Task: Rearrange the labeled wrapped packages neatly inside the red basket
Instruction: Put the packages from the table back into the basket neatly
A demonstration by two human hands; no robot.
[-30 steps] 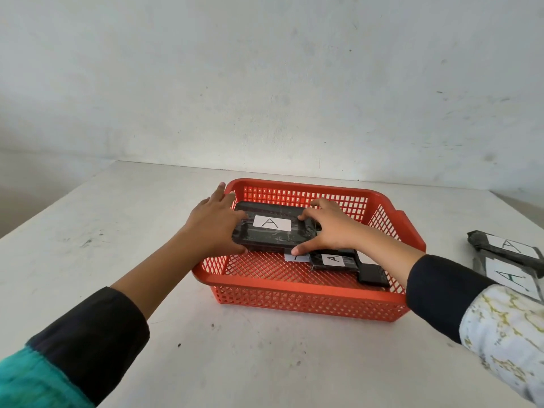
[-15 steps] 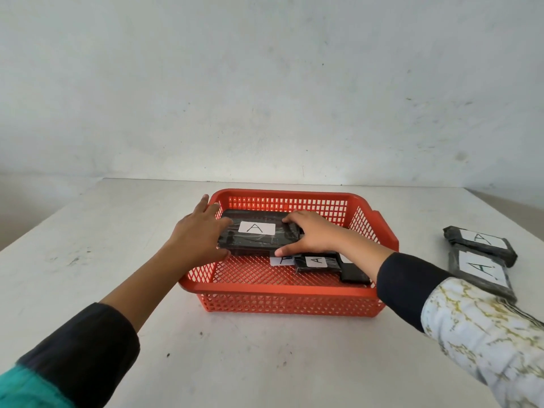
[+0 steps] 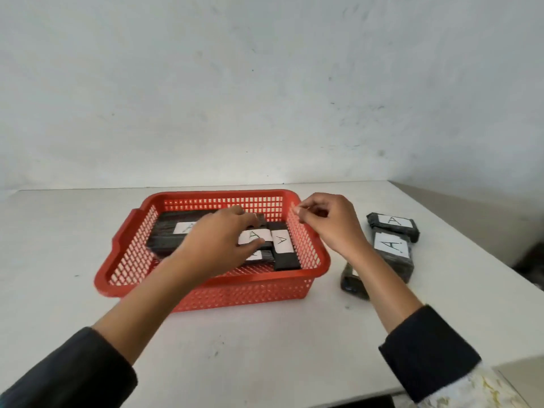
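Observation:
The red basket (image 3: 217,287) stands mid-table. A large black wrapped package labelled A (image 3: 167,238) lies flat in its back left part. My left hand (image 3: 217,242) reaches into the basket, thumb and fingers closed around a small package labelled A (image 3: 255,236) in the middle. Another narrow package labelled A (image 3: 283,248) lies along the right wall, and part of a further one shows under my left hand. My right hand (image 3: 329,223) hovers over the basket's right rim with its fingers curled together, holding nothing.
To the right of the basket, on the white table (image 3: 265,343), lie two labelled packages, one (image 3: 393,223) behind the other (image 3: 391,251), and a small dark one (image 3: 351,282) under my right forearm. The table's right edge runs close by them. A pale wall stands behind.
Both hands have let go of the large package, which now rests at the back left. My left hand moved right onto a small package; my right hand lifted out over the right rim.

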